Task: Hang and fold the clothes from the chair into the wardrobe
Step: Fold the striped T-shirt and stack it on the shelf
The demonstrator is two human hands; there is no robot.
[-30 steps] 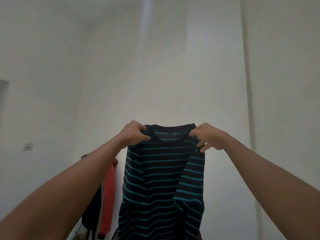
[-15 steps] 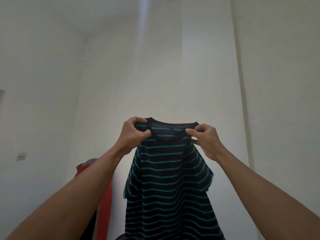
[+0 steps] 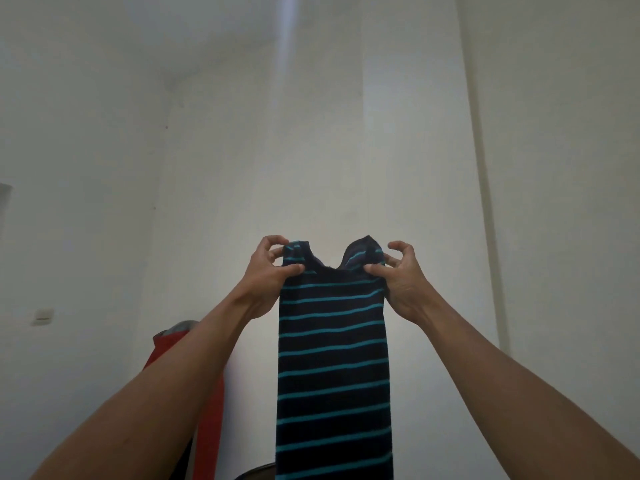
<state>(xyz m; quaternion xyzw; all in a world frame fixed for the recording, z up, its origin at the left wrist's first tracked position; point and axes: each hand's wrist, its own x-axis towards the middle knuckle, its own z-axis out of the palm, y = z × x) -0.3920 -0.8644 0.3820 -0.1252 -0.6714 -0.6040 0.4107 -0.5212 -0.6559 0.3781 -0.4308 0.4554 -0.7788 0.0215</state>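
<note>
Two bare arms reach up in front of a white wall (image 3: 346, 150). Far left, a pale switch (image 3: 43, 315) sits on the wall, and a red garment (image 3: 207, 427) hangs behind the left forearm. The left grip (image 3: 273, 271) pinches one top corner of a dark shirt (image 3: 334, 358) with teal stripes, thumb against curled fingers. The shirt hangs straight down between the arms, gathered narrow, held in the air. The right grip (image 3: 401, 282) pinches the other top corner the same way.

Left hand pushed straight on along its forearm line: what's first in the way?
The left hand pinches the striped shirt; beyond that only the white wall shows, probably free until there, depth unclear.
</note>
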